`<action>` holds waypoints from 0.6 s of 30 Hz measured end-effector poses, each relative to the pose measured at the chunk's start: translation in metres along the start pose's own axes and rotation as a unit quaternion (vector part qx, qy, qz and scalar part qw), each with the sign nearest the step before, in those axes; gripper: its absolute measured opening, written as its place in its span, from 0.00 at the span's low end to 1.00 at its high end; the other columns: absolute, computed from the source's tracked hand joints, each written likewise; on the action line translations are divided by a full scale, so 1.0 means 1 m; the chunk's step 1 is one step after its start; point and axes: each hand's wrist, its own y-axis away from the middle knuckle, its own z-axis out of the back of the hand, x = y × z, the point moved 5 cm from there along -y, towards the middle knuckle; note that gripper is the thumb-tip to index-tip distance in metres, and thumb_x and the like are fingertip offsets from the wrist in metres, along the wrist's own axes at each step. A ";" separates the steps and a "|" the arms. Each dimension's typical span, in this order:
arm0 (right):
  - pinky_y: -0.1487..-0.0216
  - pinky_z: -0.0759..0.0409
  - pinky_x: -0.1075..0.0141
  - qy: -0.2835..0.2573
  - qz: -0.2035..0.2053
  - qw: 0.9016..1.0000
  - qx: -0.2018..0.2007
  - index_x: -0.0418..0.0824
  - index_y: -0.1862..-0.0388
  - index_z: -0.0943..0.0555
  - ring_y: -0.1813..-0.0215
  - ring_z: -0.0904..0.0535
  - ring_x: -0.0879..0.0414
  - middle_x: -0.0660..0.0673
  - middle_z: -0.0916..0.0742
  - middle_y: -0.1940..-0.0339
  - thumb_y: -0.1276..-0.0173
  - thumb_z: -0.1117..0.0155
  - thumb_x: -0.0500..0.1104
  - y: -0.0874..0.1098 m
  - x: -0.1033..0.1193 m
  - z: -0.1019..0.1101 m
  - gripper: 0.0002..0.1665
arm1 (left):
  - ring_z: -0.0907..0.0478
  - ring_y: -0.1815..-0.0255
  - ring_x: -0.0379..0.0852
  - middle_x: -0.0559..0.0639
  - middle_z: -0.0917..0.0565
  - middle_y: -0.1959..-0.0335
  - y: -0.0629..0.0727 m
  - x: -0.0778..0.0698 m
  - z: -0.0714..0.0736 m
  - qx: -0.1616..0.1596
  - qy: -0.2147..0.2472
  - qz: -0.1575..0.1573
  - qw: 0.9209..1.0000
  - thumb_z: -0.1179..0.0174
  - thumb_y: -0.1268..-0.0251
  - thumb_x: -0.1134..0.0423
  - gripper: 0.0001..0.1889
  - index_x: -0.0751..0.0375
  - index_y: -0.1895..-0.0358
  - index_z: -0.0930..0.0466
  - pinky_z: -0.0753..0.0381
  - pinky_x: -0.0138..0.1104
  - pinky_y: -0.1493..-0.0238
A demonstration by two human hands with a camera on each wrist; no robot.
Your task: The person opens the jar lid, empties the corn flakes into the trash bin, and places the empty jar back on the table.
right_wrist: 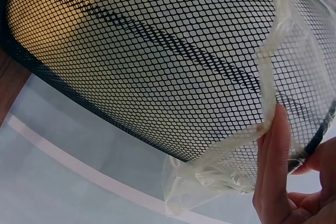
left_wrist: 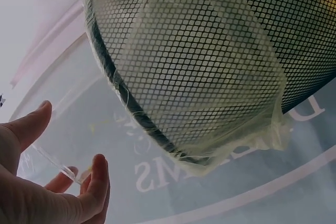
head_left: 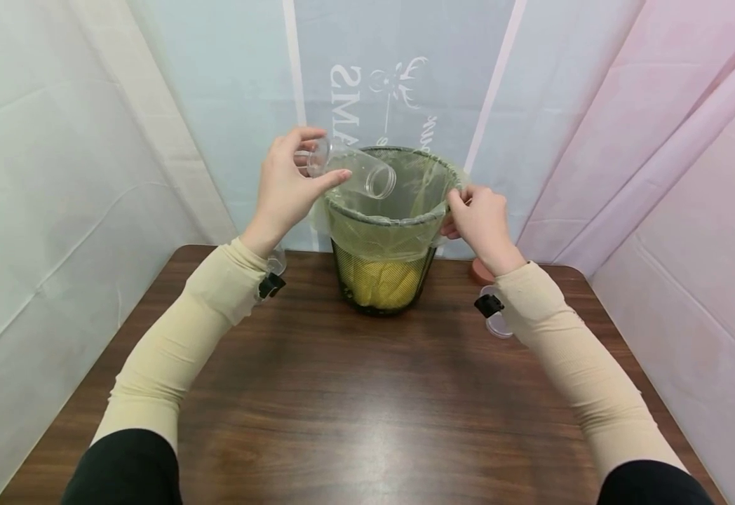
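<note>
A clear jar (head_left: pixel 360 170) lies tilted in my left hand (head_left: pixel 284 184), its open mouth pointing right and down over the bin. Thumb and fingers grip it near its base; the left wrist view shows only part of the jar (left_wrist: pixel 55 162) beside the left hand (left_wrist: pixel 44 187). The black mesh wastebasket (head_left: pixel 344 270) stands upright, lined with a thin yellow-green bag (head_left: pixel 380 242) folded over the rim. My right hand (head_left: pixel 482 221) pinches the rim and bag at the right side, fingers outside the mesh in the right wrist view. Something yellow (head_left: pixel 383 284) shows through the lower mesh.
At the table's (head_left: pixel 367 393) back right lie a reddish round object (head_left: pixel 481 272) and a clear round lid-like piece (head_left: pixel 499 325), partly behind my right forearm. Another clear object (head_left: pixel 276 261) sits beside my left wrist. Fabric curtains (head_left: pixel 228 84) enclose the back and sides.
</note>
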 end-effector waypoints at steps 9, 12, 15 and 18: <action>0.76 0.18 0.65 0.025 -0.004 1.000 0.004 0.37 0.70 0.24 0.80 0.16 0.57 0.39 0.13 0.78 0.31 0.61 0.70 0.003 0.000 0.004 0.38 | 0.24 0.54 0.44 0.51 0.24 0.48 0.005 0.002 0.003 -0.003 0.036 0.007 0.999 0.23 0.61 0.51 0.36 0.55 0.46 0.29 0.21 0.29 0.53; 0.76 0.19 0.66 0.046 -0.003 0.999 0.002 0.37 0.69 0.23 0.81 0.16 0.58 0.39 0.12 0.76 0.31 0.63 0.70 0.004 0.000 0.006 0.39 | 0.24 0.53 0.44 0.52 0.25 0.49 0.007 0.003 0.003 -0.007 0.057 0.004 0.998 0.22 0.62 0.54 0.37 0.58 0.46 0.30 0.21 0.29 0.53; 0.74 0.21 0.67 0.075 0.000 0.997 -0.002 0.38 0.68 0.22 0.81 0.18 0.61 0.39 0.12 0.74 0.31 0.64 0.70 0.006 0.001 0.009 0.39 | 0.23 0.53 0.45 0.54 0.26 0.50 0.009 0.004 0.003 -0.013 0.079 0.001 0.997 0.21 0.63 0.57 0.37 0.61 0.47 0.32 0.19 0.30 0.54; 0.66 0.23 0.63 0.102 0.002 0.995 -0.004 0.39 0.65 0.21 0.78 0.16 0.60 0.40 0.12 0.73 0.30 0.65 0.69 0.008 0.002 0.012 0.39 | 0.21 0.53 0.46 0.55 0.26 0.50 0.010 0.007 0.003 -0.021 0.089 0.001 0.996 0.21 0.64 0.57 0.38 0.62 0.49 0.34 0.19 0.30 0.54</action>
